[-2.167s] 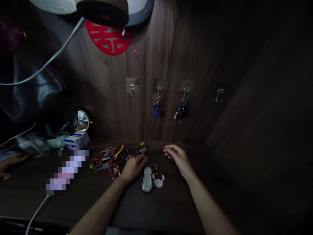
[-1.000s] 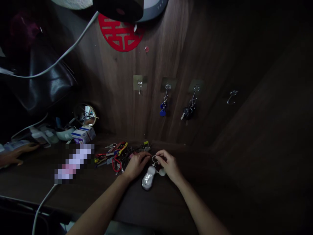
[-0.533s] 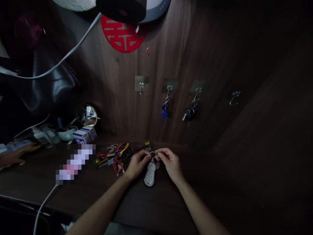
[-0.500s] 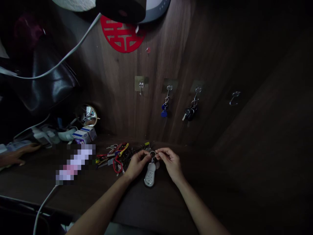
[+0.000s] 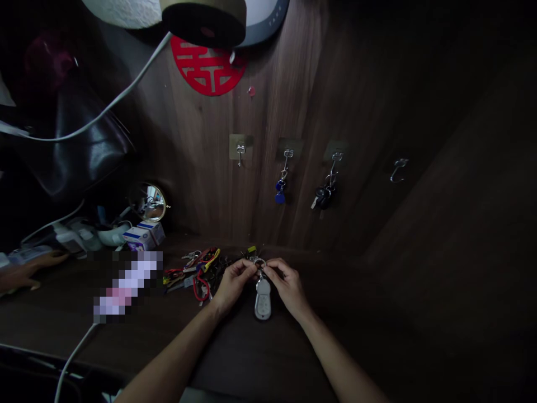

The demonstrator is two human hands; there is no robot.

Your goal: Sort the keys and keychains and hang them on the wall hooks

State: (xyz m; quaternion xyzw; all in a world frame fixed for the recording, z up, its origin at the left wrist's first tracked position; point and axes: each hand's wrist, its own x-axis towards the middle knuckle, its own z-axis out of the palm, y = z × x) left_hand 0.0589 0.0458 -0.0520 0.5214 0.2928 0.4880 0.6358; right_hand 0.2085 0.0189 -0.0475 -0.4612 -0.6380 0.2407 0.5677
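Above the dark wooden surface, my left hand [image 5: 232, 284] pinches the left side of a metal key ring [image 5: 260, 261]. My right hand [image 5: 288, 284] grips the same ring from the right, thumb and fingers pressed together. From it hangs a pale grey remote fob [image 5: 263, 307], with a round grey tag [image 5: 263, 286] overlapping its upper part. Just left of my left hand lies a heap of keys [image 5: 201, 274] with red and yellow cords. A yellow-tagged item [image 5: 251, 249] shows behind my fingers. My fingertips partly hide the ring.
Wall hooks hold blue key tags [image 5: 280, 193] and a black key bunch [image 5: 324, 196]; two other hooks [image 5: 240, 154] [image 5: 398, 169] carry nothing. On the left stand a round mirror [image 5: 150, 202], small boxes [image 5: 145, 235] and a blurred-out device on a white cable [image 5: 75, 355]. Another person's hand [image 5: 33, 271] rests far left.
The fob has swung slightly right and hangs straighter, and the round tag now lies over its top. My right hand has come a little closer to the left. The view has shifted slightly.
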